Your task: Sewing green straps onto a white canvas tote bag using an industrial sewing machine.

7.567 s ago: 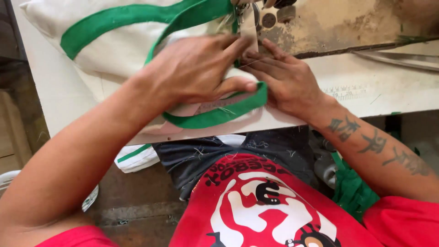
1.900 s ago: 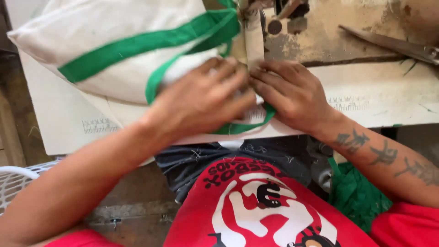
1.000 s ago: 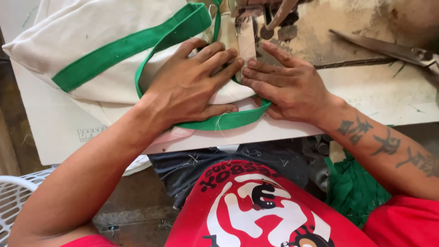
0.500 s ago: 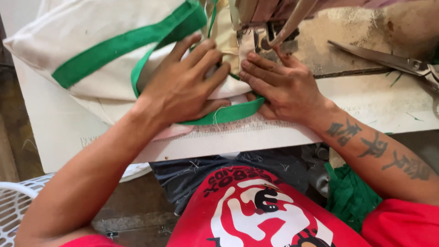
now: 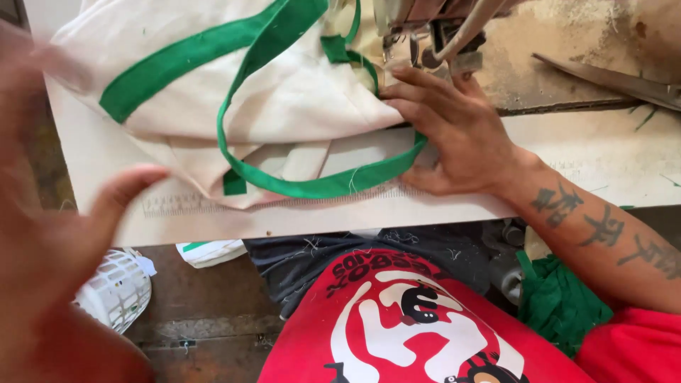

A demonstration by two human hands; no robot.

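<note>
Two hands are in view, doing very different things. The right hand (image 5: 461, 135) lies flat with its fingers spread and together on the edge of a cream cloth bag (image 5: 284, 106), pressing the fabric down on the pale worktop (image 5: 589, 163) just beside the foot of a sewing machine (image 5: 433, 28) at twelve o'clock. It grips nothing; the palm simply rests on the cloth, and a green strap (image 5: 319, 186) of the bag runs under its fingers and loops away toward seven o'clock.

The left hand (image 5: 64, 234) is raised close to the camera at nine o'clock, well apart from the bag. It is badly blurred, but the thumb looks stretched out from the palm, so the hand seems open and empty.

The bag itself is bunched up across the worktop from ten to twelve o'clock, with a broad green band (image 5: 184, 60) crossing its upper face. A printed ruler scale (image 5: 213, 204) runs along the worktop's near edge, just below the loop of strap.

At two o'clock a pair of long metal scissors (image 5: 610, 79) lies on the machine's worn bed. Below the worktop, a white plastic basket (image 5: 117, 287) sits on the floor at eight o'clock, and a heap of green fabric (image 5: 560, 305) lies at four o'clock beside the person's red shirt (image 5: 411, 333).
</note>
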